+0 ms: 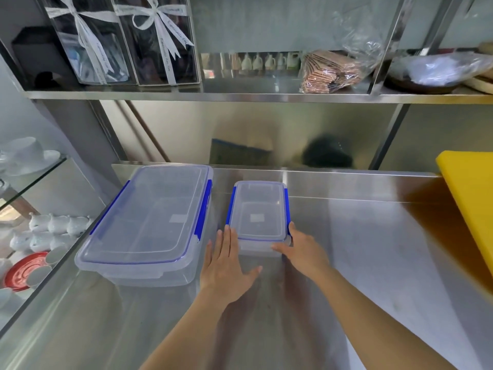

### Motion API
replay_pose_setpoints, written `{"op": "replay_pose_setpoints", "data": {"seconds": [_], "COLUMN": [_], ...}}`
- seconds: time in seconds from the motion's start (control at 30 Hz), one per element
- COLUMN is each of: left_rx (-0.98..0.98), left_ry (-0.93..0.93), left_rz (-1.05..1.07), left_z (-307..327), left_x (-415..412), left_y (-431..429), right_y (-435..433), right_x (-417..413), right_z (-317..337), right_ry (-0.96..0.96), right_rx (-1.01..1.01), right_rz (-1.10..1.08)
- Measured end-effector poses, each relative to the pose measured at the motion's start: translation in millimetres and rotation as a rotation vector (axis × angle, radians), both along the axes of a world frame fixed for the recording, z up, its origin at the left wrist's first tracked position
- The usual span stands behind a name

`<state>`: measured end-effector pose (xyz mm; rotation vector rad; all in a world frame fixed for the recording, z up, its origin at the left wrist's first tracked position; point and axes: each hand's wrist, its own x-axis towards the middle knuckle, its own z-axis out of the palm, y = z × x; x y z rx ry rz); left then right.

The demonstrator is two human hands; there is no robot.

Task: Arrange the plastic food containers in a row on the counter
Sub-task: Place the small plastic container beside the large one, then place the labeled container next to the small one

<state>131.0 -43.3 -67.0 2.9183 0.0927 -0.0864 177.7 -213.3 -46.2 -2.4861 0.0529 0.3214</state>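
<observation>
The small box is set on the table, just right of the large box, a narrow gap kept between them. Both lids are clipped shut with blue latches. The left hand is laid flat, its grip spread, fingertips touching the small box's near left corner. The right hand is cupped against the near right corner, its grip also spread, thumb along the front wall; nothing is pinched or lifted.

The step in hand is judged to be squaring the small box into line. It is best done by light, even pressure from both sides, so that the box is slid and not twisted, with its long sides kept parallel to the large box.

A yellow board is leaned at the far right, well apart; free steel is left between for further boxes. Cups are seen below the glass at left, and gift boxes on the shelf above, none in the way.
</observation>
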Motion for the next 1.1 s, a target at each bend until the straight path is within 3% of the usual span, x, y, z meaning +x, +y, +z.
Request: {"op": "replay_pose_setpoints", "data": {"seconds": [0.23, 0.4, 0.5, 0.6, 0.7, 0.9, 1.1], "left_rx": [0.041, -0.041, -0.14, -0.242, -0.333, -0.462, -0.527], "left_ry": [0.095, 0.089, 0.185, 0.276, 0.391, 0.521, 0.521], "left_rz": [-0.015, -0.054, -0.06, -0.061, -0.061, -0.071, -0.054], "left_z": [9.4, 21.5, 33.5, 40.1, 43.1, 50.7, 44.5], "left_x": [15.6, -3.8, -34.7, -63.6, -88.0, -131.9, -154.0], "left_y": [0.0, 6.6, 9.8, 14.8, 21.9, 33.7, 38.6], "right_y": [7.1, 10.1, 9.3, 8.2, 5.8, 6.9, 12.1], "right_x": [-0.5, -24.6, -43.2, -67.9, -96.3, -142.1, -169.1], "right_z": [-2.3, 6.0, 6.9, 12.3, 22.6, 27.9, 28.8], "right_ry": [-0.036, -0.183, -0.073, 0.153, 0.398, 0.782, 0.56], "right_rx": [-0.153, -0.06, 0.116, 0.287, 0.311, 0.019, -0.173], "right_rz": [-0.098, -0.057, 0.107, 0.276, 0.475, 0.832, 0.923]}}
